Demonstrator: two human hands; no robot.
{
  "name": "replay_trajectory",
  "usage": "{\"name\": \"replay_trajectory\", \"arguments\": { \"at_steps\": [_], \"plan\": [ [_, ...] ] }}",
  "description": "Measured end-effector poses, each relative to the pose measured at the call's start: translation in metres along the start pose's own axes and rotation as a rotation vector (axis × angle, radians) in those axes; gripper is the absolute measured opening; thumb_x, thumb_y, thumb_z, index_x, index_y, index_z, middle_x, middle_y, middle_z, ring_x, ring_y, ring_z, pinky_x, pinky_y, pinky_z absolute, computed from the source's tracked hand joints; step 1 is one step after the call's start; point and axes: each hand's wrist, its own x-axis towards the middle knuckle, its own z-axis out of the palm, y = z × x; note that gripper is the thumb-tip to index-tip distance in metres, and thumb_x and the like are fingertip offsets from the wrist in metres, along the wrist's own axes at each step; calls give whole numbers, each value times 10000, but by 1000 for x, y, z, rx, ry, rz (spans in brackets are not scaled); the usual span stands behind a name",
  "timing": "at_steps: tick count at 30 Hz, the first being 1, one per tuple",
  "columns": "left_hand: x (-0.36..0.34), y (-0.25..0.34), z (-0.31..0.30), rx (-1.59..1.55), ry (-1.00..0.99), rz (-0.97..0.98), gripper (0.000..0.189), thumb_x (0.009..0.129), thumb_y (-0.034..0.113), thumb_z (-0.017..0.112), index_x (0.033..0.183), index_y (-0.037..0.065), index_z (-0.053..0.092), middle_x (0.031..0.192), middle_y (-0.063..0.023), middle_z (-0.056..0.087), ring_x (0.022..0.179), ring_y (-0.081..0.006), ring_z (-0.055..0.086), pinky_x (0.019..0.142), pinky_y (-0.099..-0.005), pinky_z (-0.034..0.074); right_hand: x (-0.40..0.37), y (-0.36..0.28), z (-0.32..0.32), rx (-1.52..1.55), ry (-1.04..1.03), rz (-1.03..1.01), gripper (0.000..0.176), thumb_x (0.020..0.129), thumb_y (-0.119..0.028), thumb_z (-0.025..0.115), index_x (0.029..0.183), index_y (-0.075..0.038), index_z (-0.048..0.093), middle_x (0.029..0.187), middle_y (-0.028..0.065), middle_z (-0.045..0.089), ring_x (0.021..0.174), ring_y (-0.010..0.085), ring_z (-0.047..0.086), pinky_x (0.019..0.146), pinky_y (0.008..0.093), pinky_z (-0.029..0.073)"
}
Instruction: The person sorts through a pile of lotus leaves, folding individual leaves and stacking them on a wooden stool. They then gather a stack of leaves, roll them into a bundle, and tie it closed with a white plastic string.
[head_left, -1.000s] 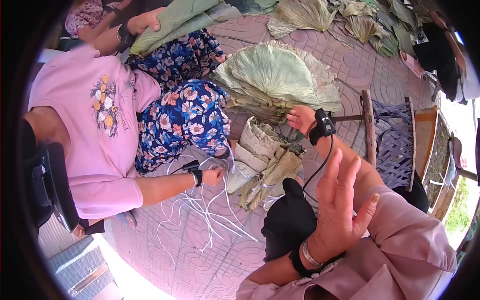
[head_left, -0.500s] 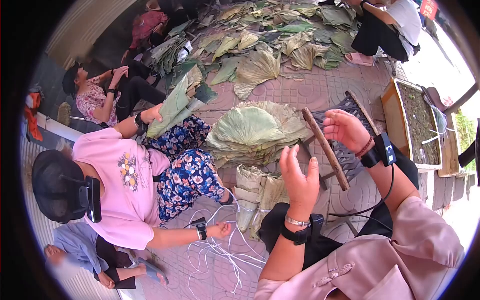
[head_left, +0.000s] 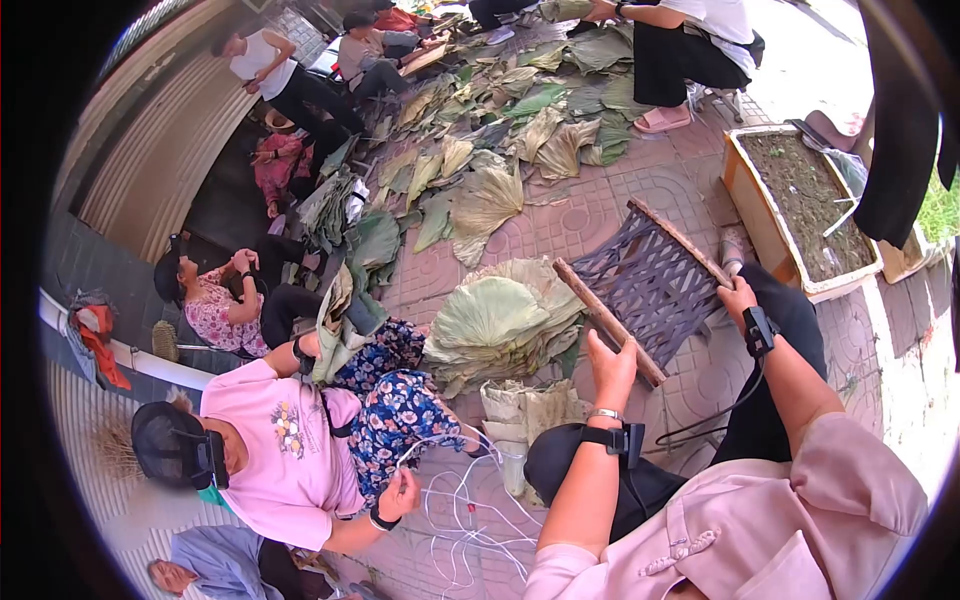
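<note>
A low folding stool [head_left: 655, 270] with a dark woven-strap seat and two wooden bars stands in front of me. My right hand [head_left: 738, 300] is closed round the end of its right bar. My left hand [head_left: 612, 368] is at the lower part of the left bar, thumb up against the wood and fingers partly hidden behind it. Left of the stool lies a round stack of dried lotus leaves [head_left: 490, 320]. Nearer to me stand pale wrapped leaf bundles [head_left: 520, 410], partly covered by my knee.
A co-worker in a pink shirt [head_left: 285, 440] sits at left, holding folded leaves [head_left: 340, 340] and white string [head_left: 465, 520]. Loose leaves [head_left: 485, 205] cover the paving beyond. A soil-filled planter box [head_left: 800, 215] stands at right. Several other people sit or stand farther back.
My hands have come down from the air onto the stool's bars. The view has shifted, showing more people at the back. The co-worker's string hand has risen toward the lap.
</note>
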Motion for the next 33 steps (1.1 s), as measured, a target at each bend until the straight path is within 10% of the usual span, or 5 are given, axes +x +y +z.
{"name": "replay_trajectory", "arguments": {
  "at_steps": [6, 18, 21, 25, 33],
  "plan": [
    [-3, 19, 14, -438, -319, -546, 951, 763, 254, 664, 1387, -62, 19, 1391, -241, 259, 1270, -273, 325, 1015, -317, 295, -2, 4, 0, 243, -86, 87, 436, 810, -328, 521, 1082, 8, 576, 1027, 228, 603, 996, 343, 566, 852, 382, 415],
    [8, -4, 59, -183, -28, -506, 827, 747, -14, 467, 1420, 28, -12, 1297, -231, 393, 1103, -262, 490, 911, -299, 396, 10, 25, 14, 105, -16, 10, 438, 824, -359, 493, 989, 32, 600, 916, 270, 608, 896, 414, 576, 784, 424, 444],
    [7, 0, 55, -138, 23, -475, 793, 746, -25, 448, 1420, 35, 35, 1240, -240, 450, 1062, -284, 523, 879, -323, 421, -5, 7, 2, 240, -146, 123, 354, 829, -315, 526, 970, 5, 581, 817, 109, 602, 604, 206, 570, 509, 314, 450],
    [11, 9, 41, -71, 88, -472, 742, 749, -13, 454, 1412, 64, 130, 1126, -222, 546, 955, -303, 580, 785, -355, 459, -20, 4, 5, 295, -294, 197, 322, 849, -339, 525, 918, -28, 566, 736, 57, 553, 487, 155, 524, 427, 282, 393],
    [24, -25, 46, 77, 182, -372, 673, 785, 36, 542, 1378, 89, 229, 997, -200, 590, 771, -267, 609, 622, -353, 480, -32, -10, -4, 340, -303, 175, 338, 831, -295, 557, 878, 40, 565, 762, 128, 574, 595, 209, 573, 485, 323, 476]
  ]
}}
